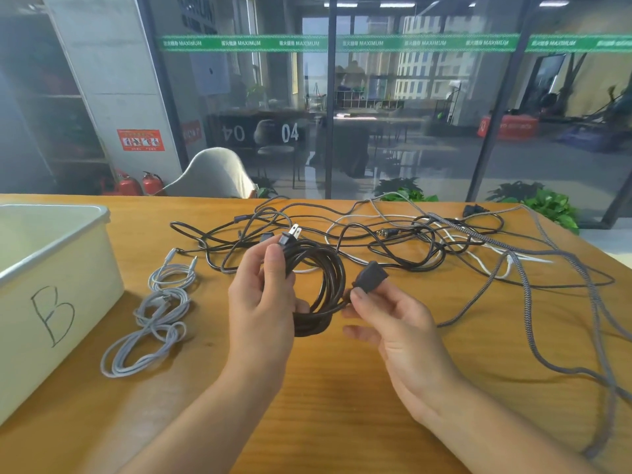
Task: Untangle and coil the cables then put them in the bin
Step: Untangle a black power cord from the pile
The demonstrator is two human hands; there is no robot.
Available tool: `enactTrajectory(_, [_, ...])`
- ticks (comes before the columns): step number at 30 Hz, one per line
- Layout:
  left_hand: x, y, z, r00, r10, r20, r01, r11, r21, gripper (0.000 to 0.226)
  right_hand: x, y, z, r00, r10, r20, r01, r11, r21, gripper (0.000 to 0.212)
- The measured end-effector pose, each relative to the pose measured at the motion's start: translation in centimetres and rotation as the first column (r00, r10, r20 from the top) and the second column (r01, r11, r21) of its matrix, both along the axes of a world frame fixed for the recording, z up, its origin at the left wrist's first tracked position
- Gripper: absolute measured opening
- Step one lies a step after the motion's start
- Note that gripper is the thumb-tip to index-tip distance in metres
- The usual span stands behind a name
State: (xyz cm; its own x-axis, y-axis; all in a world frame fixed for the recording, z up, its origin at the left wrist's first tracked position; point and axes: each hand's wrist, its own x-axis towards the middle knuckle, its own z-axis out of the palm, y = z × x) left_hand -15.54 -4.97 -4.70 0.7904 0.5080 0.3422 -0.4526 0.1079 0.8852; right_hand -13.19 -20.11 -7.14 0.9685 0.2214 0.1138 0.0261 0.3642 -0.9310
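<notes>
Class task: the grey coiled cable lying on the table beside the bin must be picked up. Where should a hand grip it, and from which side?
Grip the grey coiled cable at its narrow waist, where the loops cross, coming from above. It lies flat on the table, so pinching there probably gathers all strands.

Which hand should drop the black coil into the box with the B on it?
Probably the left hand. It already holds the black coil and is nearer the bin, which sits at the table's left. The right hand only pinches the end connector and can let go.
</notes>
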Motion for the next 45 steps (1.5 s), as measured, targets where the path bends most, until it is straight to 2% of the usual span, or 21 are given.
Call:
enactTrajectory(4, [-0.1,-0.6,-0.2,0.999,-0.048,-0.004,0.048,0.998,0.049,0.039,-0.2,0.8,-0.4,0.996,0.064,-0.065,-0.064,0.998,0.001,0.023])
enactTrajectory(8, [0.0,-0.7,-0.3,0.997,-0.073,0.001,0.073,0.997,0.031,0.036,-0.2,0.7,-0.1,0.981,0.165,-0.103,-0.161,0.986,0.046,0.027])
enactTrajectory(12, [-0.1,-0.7,-0.1,0.995,-0.091,-0.031,0.092,0.996,0.022,0.043,0.2,0.5,-0.1,0.957,0.249,-0.15,-0.239,0.968,0.083,0.028])
enactTrajectory(17, [0.0,-0.5,-0.3,0.996,-0.084,-0.007,0.085,0.989,0.118,0.026,0.4,0.4,0.0,0.903,0.357,-0.238,-0.329,0.933,0.148,0.031])
enactTrajectory(20, [-0.2,-0.5,-0.1,0.997,-0.078,0.004,0.076,0.986,0.148,0.019,0.7,0.1,0.3,0.881,0.404,-0.245,-0.381,0.914,0.136,0.031])
enactTrajectory(23, [-0.5,-0.7,0.1,0.996,-0.081,0.02,0.076,0.98,0.185,0.023,0.8,-0.2,0.6,0.853,0.461,-0.245,-0.448,0.887,0.113,0.033])
enactTrajectory(29, [-0.7,-0.5,0.1,0.997,-0.076,-0.021,0.078,0.97,0.23,0.016,0.7,-0.8,0.8,0.809,0.533,-0.249,-0.54,0.84,0.043,0.032])
enactTrajectory(31, [-0.6,-0.1,-0.1,0.997,-0.062,-0.051,0.073,0.968,0.24,0.015,0.4,-0.9,1.0,0.805,0.549,-0.224,-0.564,0.826,-0.005,0.026])
enactTrajectory(35, [-0.4,0.0,-0.4,0.995,-0.068,-0.079,0.086,0.964,0.252,0.016,0.0,-1.0,0.9,0.855,0.518,-0.038,-0.514,0.835,-0.198,0.024])
enactTrajectory(40, [-0.6,-0.7,-0.3,0.99,-0.117,-0.082,0.133,0.965,0.227,0.018,0.5,-1.5,0.5,0.841,0.537,0.058,-0.522,0.836,-0.169,0.031])
enactTrajectory(45, [-0.5,-0.5,0.1,0.981,-0.158,-0.113,0.177,0.968,0.177,0.019,0.8,-1.7,0.5,0.824,0.561,0.082,-0.548,0.825,-0.138,0.03])
